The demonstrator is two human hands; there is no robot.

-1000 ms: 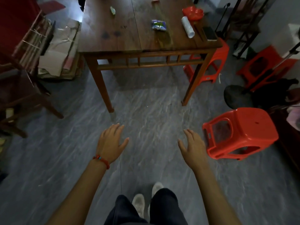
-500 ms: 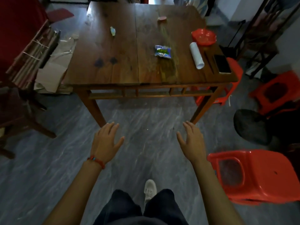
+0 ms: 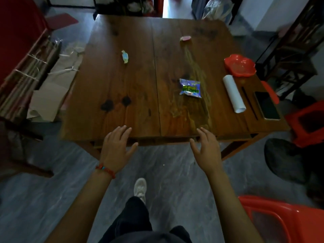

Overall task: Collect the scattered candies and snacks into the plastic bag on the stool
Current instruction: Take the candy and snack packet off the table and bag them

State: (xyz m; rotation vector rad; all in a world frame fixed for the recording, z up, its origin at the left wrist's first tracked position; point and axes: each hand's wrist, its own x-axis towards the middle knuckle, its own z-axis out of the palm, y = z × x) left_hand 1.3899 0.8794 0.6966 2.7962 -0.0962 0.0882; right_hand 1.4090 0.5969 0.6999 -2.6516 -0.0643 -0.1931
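Snack pkt flat mid-table, long axis across, hands empty

snack packet on table, candy left

Your red stool runs off the bottom-right corner, well right of your fingers; no plastic bag shows on it.
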